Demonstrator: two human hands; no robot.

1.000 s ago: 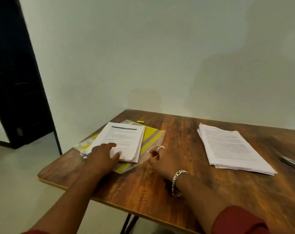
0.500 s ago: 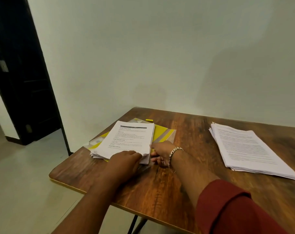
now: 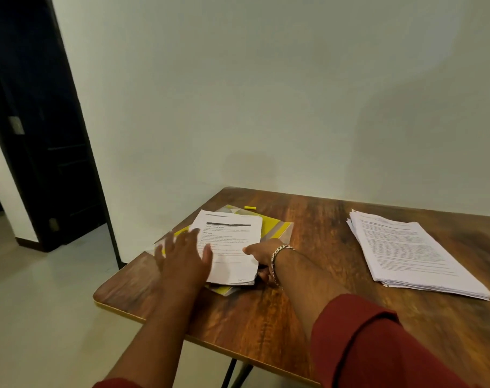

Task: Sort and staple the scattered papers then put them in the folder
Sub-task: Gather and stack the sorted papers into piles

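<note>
A stack of printed papers (image 3: 232, 245) is seen lying on a yellow and clear folder (image 3: 277, 229) at the left end of the wooden surface (image 3: 266, 317), and its right edge is pinched by the right hand (image 3: 263, 254), thumb on top and fingers curled beneath. The left hand (image 3: 182, 259), blurred, is held with fingers spread over the stack's left side, its grip wide and closed on nothing. A second, thicker pile of papers (image 3: 412, 253) is laid well apart to the right, and a small yellow piece (image 3: 249, 208) is found just beyond the folder.
</note>
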